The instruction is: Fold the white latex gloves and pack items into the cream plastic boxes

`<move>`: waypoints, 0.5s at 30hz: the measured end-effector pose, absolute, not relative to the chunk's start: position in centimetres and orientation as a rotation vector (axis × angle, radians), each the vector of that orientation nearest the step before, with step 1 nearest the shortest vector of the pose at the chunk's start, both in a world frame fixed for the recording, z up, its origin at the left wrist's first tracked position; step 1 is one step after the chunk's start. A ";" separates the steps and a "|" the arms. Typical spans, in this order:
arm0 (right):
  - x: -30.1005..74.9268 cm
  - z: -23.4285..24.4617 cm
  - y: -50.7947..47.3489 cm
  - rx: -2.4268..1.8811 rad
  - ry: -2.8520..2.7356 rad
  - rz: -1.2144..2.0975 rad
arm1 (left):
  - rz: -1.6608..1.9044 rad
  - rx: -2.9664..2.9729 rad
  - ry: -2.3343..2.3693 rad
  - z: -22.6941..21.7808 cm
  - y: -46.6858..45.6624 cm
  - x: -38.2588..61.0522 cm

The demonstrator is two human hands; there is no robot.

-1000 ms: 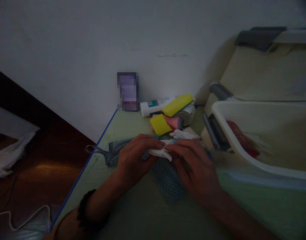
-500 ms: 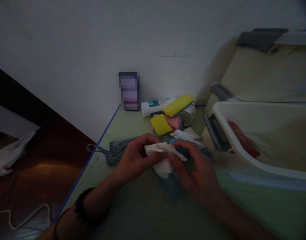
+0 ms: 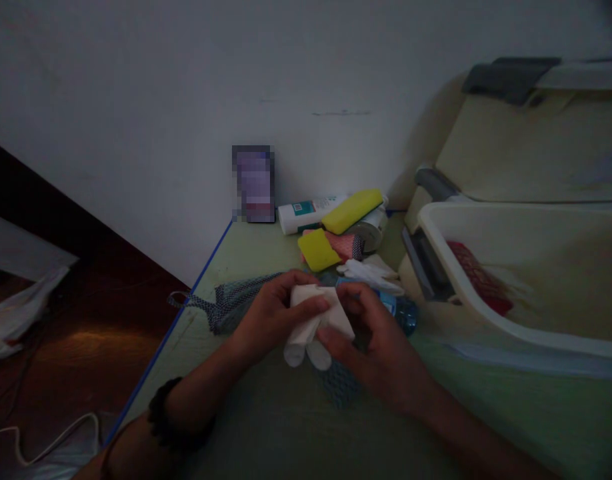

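Observation:
Over the table, both my hands hold a folded white tissue (image 3: 331,319), its lower edge curling into two rounded folds. My left hand (image 3: 271,313) pinches its left side, thumb laid across the front. On the right side, the fingers of my right hand (image 3: 381,340) are closed on it, with the thumb near the lower fold. Beneath and behind lies a dark blue-and-white patterned cloth (image 3: 241,300) with a loop at its left end. A clear blue bottle (image 3: 405,316) lies partly hidden behind my right hand.
At the back of the green table (image 3: 181,373) lie a white tube (image 3: 296,217), yellow sponges (image 3: 319,250), a pink cloth (image 3: 343,245) and crumpled white pieces (image 3: 369,270). A phone (image 3: 259,183) leans on the wall. On the right stands an open white bin (image 3: 466,313) holding something red.
The tissue has turned and been squared up, so its two rounded folds now show at the bottom. My right hand has shifted slightly, and more of the blue bottle shows.

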State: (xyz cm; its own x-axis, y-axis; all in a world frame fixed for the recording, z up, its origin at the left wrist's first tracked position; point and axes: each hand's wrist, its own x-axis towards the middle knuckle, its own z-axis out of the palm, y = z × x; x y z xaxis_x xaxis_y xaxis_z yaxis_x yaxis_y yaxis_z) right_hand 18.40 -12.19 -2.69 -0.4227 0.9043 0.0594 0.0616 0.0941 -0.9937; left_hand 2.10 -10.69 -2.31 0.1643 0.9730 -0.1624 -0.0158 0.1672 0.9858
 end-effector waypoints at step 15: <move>17.7 -3.5 -11.1 -0.949 -1.008 1.546 | 1.142 0.734 0.913 -2.9 -10.0 2.3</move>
